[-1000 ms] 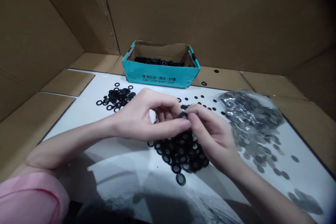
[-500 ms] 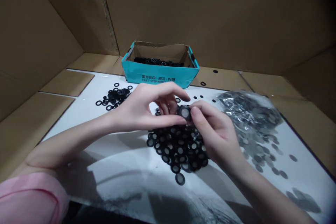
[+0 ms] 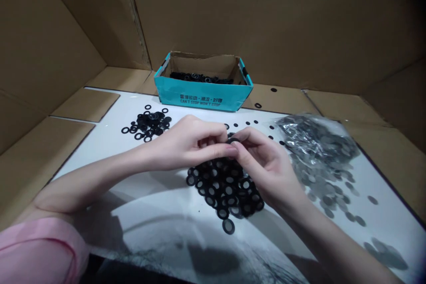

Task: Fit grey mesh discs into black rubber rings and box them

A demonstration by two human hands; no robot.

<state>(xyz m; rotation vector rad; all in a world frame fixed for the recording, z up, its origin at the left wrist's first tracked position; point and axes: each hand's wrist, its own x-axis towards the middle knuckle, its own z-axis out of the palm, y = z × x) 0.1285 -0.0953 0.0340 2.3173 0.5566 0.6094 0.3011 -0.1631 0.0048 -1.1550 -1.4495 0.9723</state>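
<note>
Between both hands is a black ring washer (image 3: 234, 140), mostly covered by the fingertips; the grey disc in its middle is hardly visible now. My left hand (image 3: 188, 144) presses thumb and curled fingers on its left side. On the other side, my right hand (image 3: 269, 162) pinches it with thumb and index finger. Just below them lies a heap of black ring washers with grey discs (image 3: 229, 191) in their centres, partly hidden by the hands. A smaller pile of black ring washers (image 3: 151, 124) sits left of my left hand.
A turquoise box (image 3: 203, 93) holding more black rings stands at the back. To the right, a clear plastic bag (image 3: 316, 140) contains grey discs, with loose grey discs (image 3: 329, 193) spilled before it. Cardboard walls (image 3: 266, 22) enclose the white table (image 3: 159, 204).
My left thumb and fingers have closed in on the ring washer, which now shows less of its grey disc. My right hand keeps its pinch and has shifted slightly left.
</note>
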